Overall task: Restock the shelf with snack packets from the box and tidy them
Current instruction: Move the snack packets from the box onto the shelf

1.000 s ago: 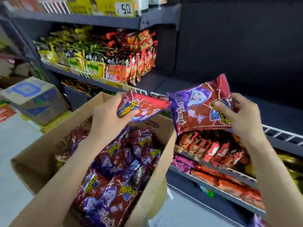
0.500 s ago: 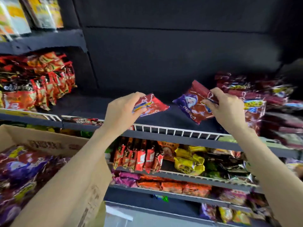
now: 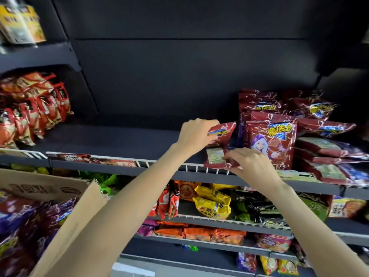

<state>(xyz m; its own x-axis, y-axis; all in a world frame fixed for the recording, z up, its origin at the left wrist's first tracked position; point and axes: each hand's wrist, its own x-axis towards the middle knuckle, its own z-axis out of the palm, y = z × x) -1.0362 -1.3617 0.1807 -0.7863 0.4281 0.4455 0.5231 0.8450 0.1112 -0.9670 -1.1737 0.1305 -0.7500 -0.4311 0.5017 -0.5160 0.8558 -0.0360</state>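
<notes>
A: Status at the dark metal shelf (image 3: 111,140)?

B: Placement step. Left hand (image 3: 196,132) grips one red foil snack packet (image 3: 224,132); right hand (image 3: 250,164) pinches another (image 3: 215,159), both beside the upright stack (image 3: 270,140).

A: Next?

B: Likely stand both against that stack.

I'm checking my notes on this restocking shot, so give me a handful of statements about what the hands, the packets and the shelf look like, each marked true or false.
1. The left hand grips a red snack packet over the shelf. True.
2. The right hand hangs idle and holds nothing. False: it pinches a second packet, which shows its back panel, at the white wire rail.
3. An upright red packet with a cartoon figure stands to the right of both hands. True.
4. The cardboard box at lower left holds no packets. False: purple and red packets fill it.
5. The shelf stretch left of the hands is packed full. False: bare dark shelf shows there.
</notes>
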